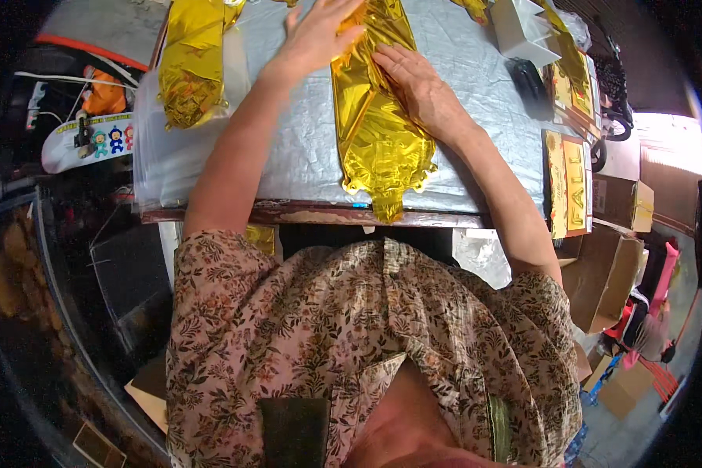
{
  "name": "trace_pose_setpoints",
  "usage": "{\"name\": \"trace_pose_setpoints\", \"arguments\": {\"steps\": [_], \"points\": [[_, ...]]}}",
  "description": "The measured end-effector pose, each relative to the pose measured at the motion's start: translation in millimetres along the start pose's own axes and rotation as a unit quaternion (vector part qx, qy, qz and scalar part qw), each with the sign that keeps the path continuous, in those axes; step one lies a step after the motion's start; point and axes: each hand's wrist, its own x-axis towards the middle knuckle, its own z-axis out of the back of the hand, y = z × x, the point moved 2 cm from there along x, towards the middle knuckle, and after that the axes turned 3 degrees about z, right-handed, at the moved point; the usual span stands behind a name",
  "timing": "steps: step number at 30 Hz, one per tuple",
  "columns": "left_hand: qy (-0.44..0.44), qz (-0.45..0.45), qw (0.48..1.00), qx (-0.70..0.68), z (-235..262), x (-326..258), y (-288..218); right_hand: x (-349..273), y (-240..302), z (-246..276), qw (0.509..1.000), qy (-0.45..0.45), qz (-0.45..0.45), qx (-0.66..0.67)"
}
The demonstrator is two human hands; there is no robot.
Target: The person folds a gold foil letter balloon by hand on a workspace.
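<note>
A long, flat gold foil balloon (381, 132) lies creased across the middle of the table, its near tail hanging over the front edge. My left hand (320, 39) is over its far left side, fingers spread and partly at the top edge of the view. My right hand (420, 84) rests flat along the foil's right side, fingers stretched out and touching it. Neither hand appears to grip anything. To the left lies another gold foil piece (195, 66), with small tabs at its near end.
A silvery cover (292, 168) lies over the table. Clear plastic sheets (160, 160) hang at its left edge. At the right are a white open box (522, 31), a black object (529, 78) and printed yellow packages (567, 183). Cardboard boxes (600, 273) stand beyond the table's right side.
</note>
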Motion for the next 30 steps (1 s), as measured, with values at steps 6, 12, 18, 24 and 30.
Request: {"name": "trace_pose_setpoints", "arguments": {"steps": [6,12,18,24,30], "points": [[0.115,-0.098,0.988,-0.018,52.3,-35.1,-18.6,0.8,-8.9,-1.6,0.999,-0.005,0.028,-0.018],[0.199,-0.181,0.963,0.006,74.8,-59.1,-56.3,3.7,-14.5,3.6,0.998,0.005,0.059,-0.037],[0.16,-0.262,0.951,0.044,58.9,-37.6,-66.8,0.8,-20.9,-7.1,0.997,-0.026,0.053,-0.04],[0.133,-0.22,0.966,-0.007,32.4,-39.3,-68.1,0.8,-23.2,-5.1,0.996,-0.027,0.071,-0.048],[0.162,-0.151,0.974,-0.051,28.7,-53.0,-63.1,3.1,-15.5,5.7,0.997,-0.031,0.069,0.002]]}}
